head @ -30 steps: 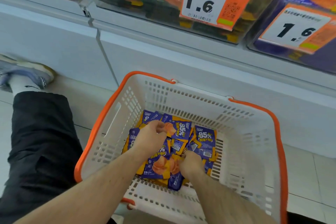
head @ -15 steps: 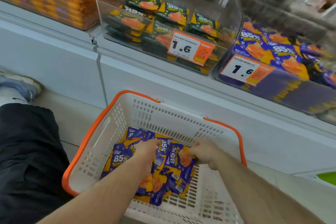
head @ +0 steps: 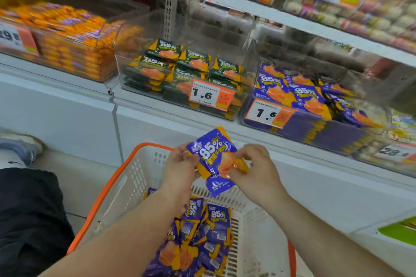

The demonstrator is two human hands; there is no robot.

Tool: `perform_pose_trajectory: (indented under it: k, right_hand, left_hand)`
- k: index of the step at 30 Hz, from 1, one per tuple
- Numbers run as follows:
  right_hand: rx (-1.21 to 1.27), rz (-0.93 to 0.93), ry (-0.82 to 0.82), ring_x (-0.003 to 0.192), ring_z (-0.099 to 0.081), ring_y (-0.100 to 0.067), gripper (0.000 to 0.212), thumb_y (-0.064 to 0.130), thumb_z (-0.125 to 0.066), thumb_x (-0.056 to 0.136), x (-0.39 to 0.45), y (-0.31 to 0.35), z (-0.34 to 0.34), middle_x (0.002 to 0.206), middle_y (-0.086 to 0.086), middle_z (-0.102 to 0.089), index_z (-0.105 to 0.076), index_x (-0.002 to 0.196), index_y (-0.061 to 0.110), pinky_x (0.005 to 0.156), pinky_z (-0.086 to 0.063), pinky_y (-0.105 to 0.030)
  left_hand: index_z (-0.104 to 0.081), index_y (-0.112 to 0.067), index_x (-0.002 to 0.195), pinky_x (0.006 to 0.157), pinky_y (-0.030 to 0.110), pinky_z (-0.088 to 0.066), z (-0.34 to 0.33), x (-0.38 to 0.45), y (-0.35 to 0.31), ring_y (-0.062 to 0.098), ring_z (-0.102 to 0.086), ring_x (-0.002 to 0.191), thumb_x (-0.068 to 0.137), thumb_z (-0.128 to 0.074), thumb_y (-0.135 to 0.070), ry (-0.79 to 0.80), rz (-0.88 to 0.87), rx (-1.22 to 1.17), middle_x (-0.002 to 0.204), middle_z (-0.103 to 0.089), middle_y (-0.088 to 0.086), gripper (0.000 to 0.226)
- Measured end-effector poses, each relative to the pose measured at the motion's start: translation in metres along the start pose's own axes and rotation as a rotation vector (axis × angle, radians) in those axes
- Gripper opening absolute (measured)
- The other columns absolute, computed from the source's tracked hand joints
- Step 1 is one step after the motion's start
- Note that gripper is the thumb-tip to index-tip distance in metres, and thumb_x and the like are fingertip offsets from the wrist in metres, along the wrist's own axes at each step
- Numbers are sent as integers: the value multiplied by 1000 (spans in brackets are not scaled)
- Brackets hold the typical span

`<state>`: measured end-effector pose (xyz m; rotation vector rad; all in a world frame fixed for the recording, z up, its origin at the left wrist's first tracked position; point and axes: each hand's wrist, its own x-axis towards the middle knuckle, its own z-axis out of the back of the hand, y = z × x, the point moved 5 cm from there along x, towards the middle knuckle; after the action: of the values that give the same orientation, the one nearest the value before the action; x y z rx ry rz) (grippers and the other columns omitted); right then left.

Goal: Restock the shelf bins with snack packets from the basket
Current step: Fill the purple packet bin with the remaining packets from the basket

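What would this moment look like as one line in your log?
left hand: pinches purple packets | right hand: pinches same packets | position: above basket | purple bin: not yet reached

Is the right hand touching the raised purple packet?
Touching. The head view shows the right hand pinching the purple packet's orange corner, fingers curled onto the wrapper.

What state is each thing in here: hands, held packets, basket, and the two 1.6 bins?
left hand: grips the held purple packets
right hand: pinches the same packets
held purple packets: lifted above the basket
basket: on the floor, purple packets inside
green-packet bin: partly filled
purple-packet bin: heaped high
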<state>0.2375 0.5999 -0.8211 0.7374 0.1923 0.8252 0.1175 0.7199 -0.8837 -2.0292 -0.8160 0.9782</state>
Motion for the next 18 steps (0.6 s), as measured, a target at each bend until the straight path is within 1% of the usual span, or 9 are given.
perform_pose_trajectory:
  k: [1, 3, 5, 7, 9, 11, 14, 16, 18]
  right_hand:
    - [-49, 75, -8, 115, -43, 2, 36, 18, -80, 69, -4, 9, 5, 120, 14, -41, -56, 91, 32, 88, -31, -4]
    - [-98, 154, -49, 119, -34, 7, 47, 38, -82, 64, -11, 23, 11, 133, 14, -32, -58, 104, 32, 98, -32, -13]
    - [-143, 195, -127, 121, -42, -4, 68, 60, -75, 55, -13, 35, 13, 141, 10, -33, -58, 113, 29, 100, -41, -28]
    - [-180, 183, -184, 121, -49, -17, 80, 71, -66, 49, -10, 41, 14, 139, 6, -37, -54, 116, 28, 97, -46, -39]
    - [-251, 181, -231, 118, -50, -23, 82, 70, -63, 48, -6, 43, 16, 135, 2, -41, -51, 116, 26, 93, -47, -43]
    - [-293, 186, -271, 114, -52, -25, 78, 66, -60, 49, -2, 41, 18, 132, 1, -44, -49, 114, 25, 89, -49, -42]
    - [-207, 127, -306, 107, -54, -20, 73, 60, -61, 51, 1, 34, 24, 128, 6, -43, -47, 114, 26, 82, -51, -39]
    - [-110, 100, -373, 104, -52, -16, 71, 59, -60, 52, 3, 34, 36, 124, 9, -43, -47, 114, 27, 81, -50, -35]
    - [-34, 102, -452, 106, -49, -12, 68, 59, -60, 54, 7, 36, 55, 115, 13, -46, -51, 114, 26, 84, -48, -32]
  left_hand:
    - [-59, -15, 99, 52, 29, -55, -7, -3, -10, 18, -68, 66, 95, -51, 8, 19, -51, 16, 86, -72, 7, 24]
    - [-60, -13, 101, 53, 30, -56, -21, -9, -26, 18, -68, 64, 94, -52, 8, 73, -131, 39, 87, -74, 7, 24]
    - [-60, -13, 102, 53, 30, -56, -33, -16, -40, 19, -68, 64, 93, -51, 9, 121, -186, 60, 86, -74, 6, 26]
    - [-60, -13, 104, 52, 30, -55, -42, -20, -49, 19, -69, 65, 94, -49, 9, 158, -212, 72, 86, -75, 4, 27]
    - [-59, -14, 105, 51, 29, -55, -49, -20, -55, 17, -70, 65, 95, -49, 9, 178, -229, 87, 82, -75, 1, 27]
    - [-59, -11, 109, 53, 29, -55, -57, -23, -60, 17, -70, 66, 96, -49, 7, 211, -251, 120, 82, -75, 1, 24]
    - [-63, -12, 107, 63, 31, -58, -70, -25, -65, 18, -69, 74, 99, -49, -5, 260, -297, 197, 86, -74, 3, 17]
    - [-64, -20, 103, 77, 31, -55, -81, -15, -77, 16, -66, 90, 101, -48, -19, 251, -434, 327, 99, -71, 2, 16]
    - [-60, -27, 103, 87, 31, -49, -97, 0, -98, 15, -59, 106, 97, -48, -25, 225, -690, 500, 110, -60, -3, 14]
